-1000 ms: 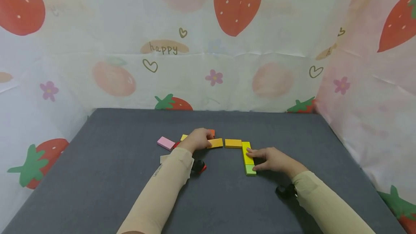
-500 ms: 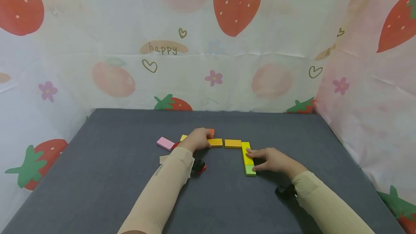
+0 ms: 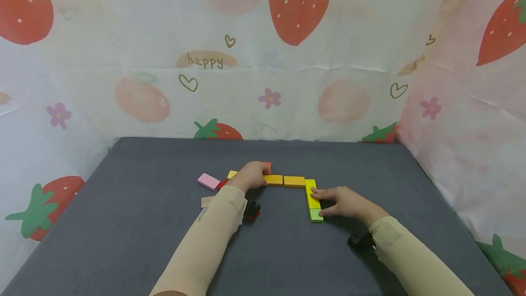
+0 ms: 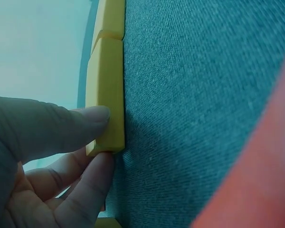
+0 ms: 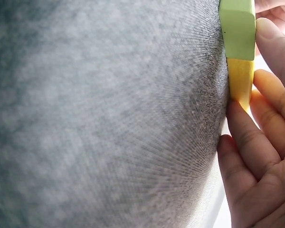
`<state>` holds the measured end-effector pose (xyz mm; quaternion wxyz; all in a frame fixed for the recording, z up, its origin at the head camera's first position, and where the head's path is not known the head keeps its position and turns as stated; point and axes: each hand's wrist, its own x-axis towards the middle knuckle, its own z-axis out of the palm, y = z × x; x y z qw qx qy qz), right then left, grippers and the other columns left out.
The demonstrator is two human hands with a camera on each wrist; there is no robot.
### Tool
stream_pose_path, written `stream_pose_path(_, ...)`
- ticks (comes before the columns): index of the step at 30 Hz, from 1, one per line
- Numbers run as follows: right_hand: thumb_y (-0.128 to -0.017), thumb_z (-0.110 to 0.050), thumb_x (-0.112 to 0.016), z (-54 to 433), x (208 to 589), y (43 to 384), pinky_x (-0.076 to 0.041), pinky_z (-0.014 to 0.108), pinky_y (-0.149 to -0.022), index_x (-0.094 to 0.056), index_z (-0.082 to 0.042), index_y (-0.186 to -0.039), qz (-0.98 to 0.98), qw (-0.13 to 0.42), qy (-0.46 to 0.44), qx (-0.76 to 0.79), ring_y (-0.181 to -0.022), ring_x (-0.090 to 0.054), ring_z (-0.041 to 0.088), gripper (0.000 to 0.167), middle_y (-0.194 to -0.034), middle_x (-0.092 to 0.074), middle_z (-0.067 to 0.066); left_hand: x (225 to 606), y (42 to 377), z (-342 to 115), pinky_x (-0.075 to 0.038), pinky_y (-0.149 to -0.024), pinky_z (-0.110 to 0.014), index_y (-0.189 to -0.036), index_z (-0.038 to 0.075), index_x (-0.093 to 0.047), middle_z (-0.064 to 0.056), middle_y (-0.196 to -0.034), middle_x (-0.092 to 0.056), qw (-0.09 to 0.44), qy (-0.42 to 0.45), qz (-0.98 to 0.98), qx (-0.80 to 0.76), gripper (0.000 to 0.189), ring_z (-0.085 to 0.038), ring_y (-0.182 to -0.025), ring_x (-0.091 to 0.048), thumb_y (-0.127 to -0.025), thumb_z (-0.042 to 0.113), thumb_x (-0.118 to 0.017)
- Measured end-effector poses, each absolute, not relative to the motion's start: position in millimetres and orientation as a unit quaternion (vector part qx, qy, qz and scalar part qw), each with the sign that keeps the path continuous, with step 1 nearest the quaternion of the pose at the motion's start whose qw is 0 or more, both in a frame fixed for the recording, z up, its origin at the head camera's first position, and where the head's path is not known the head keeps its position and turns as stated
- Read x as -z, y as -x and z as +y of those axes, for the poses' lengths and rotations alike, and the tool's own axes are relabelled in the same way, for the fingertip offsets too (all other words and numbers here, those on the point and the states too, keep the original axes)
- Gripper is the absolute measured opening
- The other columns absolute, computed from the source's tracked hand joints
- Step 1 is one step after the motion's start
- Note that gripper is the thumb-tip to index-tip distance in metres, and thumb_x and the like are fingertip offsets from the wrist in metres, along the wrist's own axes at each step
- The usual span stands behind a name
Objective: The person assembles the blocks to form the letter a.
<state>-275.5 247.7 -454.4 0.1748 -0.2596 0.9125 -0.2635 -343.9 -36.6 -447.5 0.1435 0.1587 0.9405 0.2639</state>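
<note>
My left hand (image 3: 250,176) holds an orange-yellow block (image 3: 274,180) near its left end. In the left wrist view, its thumb (image 4: 88,122) lies on the block and the fingertips are at the block's end. A second orange-yellow block (image 3: 294,182) lies in line to the right, a thin gap or touching end between them. A bright yellow block (image 3: 311,188) and a light green block (image 3: 316,215) continue the row toward the front. Beside these rests my right hand (image 3: 349,201), its relaxed fingers touching the yellow block and its thumb against the green one.
Around the left hand lie a pink block (image 3: 208,181), a pale yellow block (image 3: 232,174), an orange block (image 3: 268,166), a red block (image 3: 222,184) and a beige block (image 3: 206,201). Another red piece is mostly hidden at the left wrist. A strawberry-print cloth (image 3: 287,118) encloses the grey table (image 3: 279,255).
The orange-yellow block in my left hand has straightened and slid slightly right, narrowing the gap to its neighbour. My right hand has stayed in place.
</note>
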Motion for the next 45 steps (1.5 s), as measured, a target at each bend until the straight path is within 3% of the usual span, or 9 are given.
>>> stream_pose_path(13, -0.077, -0.034, -0.070, 246, 453, 275, -0.034, 0.045, -0.099, -0.050, -0.017, -0.131, 0.912, 0.175, 0.258, 0.266, -0.129, -0.036, 0.027, 0.060, -0.140, -0.041, 0.000, 445, 338, -36, -0.042, -0.092, -0.036, -0.119, 0.011, -0.060, -0.004, -0.120, -0.059, 0.148, -0.170, 0.938, -0.266, 0.037, -0.021, -0.114, -0.050, -0.083, 0.003, -0.063)
stream_pose_path(25, -0.078, -0.034, -0.070, 246, 452, 275, -0.034, 0.045, -0.099, -0.050, -0.016, -0.131, 0.911, 0.174, 0.265, 0.262, -0.129, -0.036, 0.027, 0.060, -0.140, -0.041, 0.000, 447, 341, -41, -0.043, -0.091, -0.036, -0.116, 0.012, -0.062, -0.005, -0.117, -0.060, 0.146, -0.176, 0.936, -0.268, 0.034, -0.021, -0.110, -0.052, -0.082, 0.006, -0.064)
stream_pose_path(36, -0.077, -0.036, -0.070, 247, 453, 276, -0.034, 0.045, -0.099, -0.050, -0.017, -0.131, 0.913, 0.171, 0.269, 0.255, -0.128, -0.037, 0.027, 0.060, -0.140, -0.041, 0.001, 440, 340, -52, -0.048, -0.081, -0.032, -0.115, 0.011, -0.061, -0.005, -0.111, -0.060, 0.155, -0.181, 0.921, -0.310, 0.035, -0.018, -0.094, -0.054, -0.081, 0.013, -0.068)
stream_pose_path(45, -0.077, -0.037, -0.069, 248, 454, 276, -0.034, 0.045, -0.099, -0.050, -0.018, -0.131, 0.915, 0.170, 0.268, 0.249, -0.128, -0.037, 0.027, 0.061, -0.140, -0.040, 0.000, 435, 334, -73, -0.045, -0.088, -0.036, -0.118, 0.013, -0.059, -0.003, -0.117, -0.058, 0.155, -0.188, 0.919, -0.311, 0.036, -0.020, -0.107, -0.053, -0.083, 0.014, -0.067)
